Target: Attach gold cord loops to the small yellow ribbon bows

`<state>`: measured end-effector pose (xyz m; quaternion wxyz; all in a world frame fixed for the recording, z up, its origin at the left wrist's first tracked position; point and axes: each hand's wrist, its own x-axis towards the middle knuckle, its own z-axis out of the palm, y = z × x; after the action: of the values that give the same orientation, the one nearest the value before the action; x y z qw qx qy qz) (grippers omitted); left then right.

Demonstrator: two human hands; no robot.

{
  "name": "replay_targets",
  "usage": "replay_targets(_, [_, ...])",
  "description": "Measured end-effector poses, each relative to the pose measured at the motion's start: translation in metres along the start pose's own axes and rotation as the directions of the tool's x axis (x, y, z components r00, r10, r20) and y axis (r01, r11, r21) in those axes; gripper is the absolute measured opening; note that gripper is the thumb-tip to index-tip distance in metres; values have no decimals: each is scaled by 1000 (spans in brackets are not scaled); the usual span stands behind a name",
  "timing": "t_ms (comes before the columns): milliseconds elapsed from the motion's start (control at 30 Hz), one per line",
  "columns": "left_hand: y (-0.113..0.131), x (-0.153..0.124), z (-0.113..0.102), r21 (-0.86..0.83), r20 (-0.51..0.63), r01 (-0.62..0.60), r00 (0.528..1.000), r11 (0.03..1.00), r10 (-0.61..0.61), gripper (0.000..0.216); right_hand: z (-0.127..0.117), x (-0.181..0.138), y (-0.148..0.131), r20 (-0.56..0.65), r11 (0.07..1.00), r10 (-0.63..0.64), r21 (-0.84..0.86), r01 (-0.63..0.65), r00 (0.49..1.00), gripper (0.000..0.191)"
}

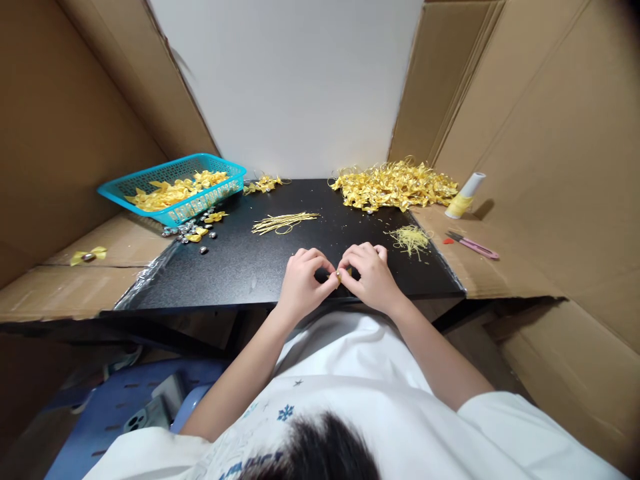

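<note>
Your 2 bare hands are meeting near the front edge of a black tabletop (235, 267). Your left hand (307, 277) and your right hand (369, 272) are each pinching narrowly, thumb against fingers, with the fingertips almost touching. Between them you are holding a small yellow bow (339, 276) with a shiny silver bit at its middle; your fingers are hiding most of it.

Straight ahead of your hands, a loose bundle of yellow strings (285, 223) is lying flat. Beyond your right hand, a tangle of short yellow thread scraps (411, 240) is resting near the right edge, and behind it a large heap of yellow bows (395, 188) is spreading along the back.

At the far left, a blue plastic basket (125, 199) is holding more yellow bows, and silver beads (203, 251) are scattering in front of it. 1 bow with a silver centre (89, 257) is lying apart on the left cardboard.

On the right cardboard, a white cone (473, 181) wrapped with yellow is standing slightly tilted, and pink-handled snips (473, 245) are lying beside a small red piece (449, 241).
</note>
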<state>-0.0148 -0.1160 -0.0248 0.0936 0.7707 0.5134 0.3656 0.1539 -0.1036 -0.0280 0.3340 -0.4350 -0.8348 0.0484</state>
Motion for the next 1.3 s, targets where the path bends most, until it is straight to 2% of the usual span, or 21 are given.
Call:
replay_targets(367, [-3, 1, -1, -75, 4, -3, 1000, 997, 4, 11, 1, 0, 1, -13, 1000, 3, 11, -3, 1000, 13])
replay_targets(967, [-2, 0, 2, -3, -16, 23, 1000, 1000, -23, 12, 1, -1, 0, -15, 1000, -2, -10, 1, 1000, 11])
replay_targets(1300, [-3, 1, -1, -70, 0, 7, 1000, 998, -7, 10, 1, -1, 0, -31, 1000, 5, 20, -5, 1000, 12])
